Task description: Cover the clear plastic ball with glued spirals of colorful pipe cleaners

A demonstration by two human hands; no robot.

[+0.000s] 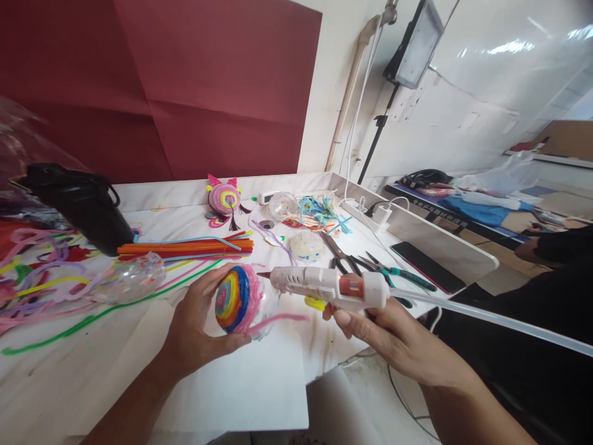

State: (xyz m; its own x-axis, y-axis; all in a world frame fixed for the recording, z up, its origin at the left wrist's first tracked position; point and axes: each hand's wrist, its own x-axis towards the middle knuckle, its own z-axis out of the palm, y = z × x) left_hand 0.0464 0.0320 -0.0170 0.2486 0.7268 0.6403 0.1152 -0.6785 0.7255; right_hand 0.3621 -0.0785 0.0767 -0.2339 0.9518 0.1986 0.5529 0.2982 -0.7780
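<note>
Far wall: white, maroon panel (pixel 222 86) with fold creases at left. Pipe (pixel 346 102) runs down it, right of panel. Lamp (pixel 419 43) on black stand (pixel 374 139). Marbled white table (pixel 55 377), raised edge at far side. Shiny light sheeting (pixel 491 68) far right. Pale floor (pixel 370 402), near right.

Left hand (pixel 197 327) holding rainbow-wrapped ball (pixel 238 300), right hand (pixel 393 334) gripping glue gun (pixel 328 286), pliers (pixel 393 271) behind

The single head-worn camera looks forward and down over both hands (pixel 197 330) at close range.
</note>
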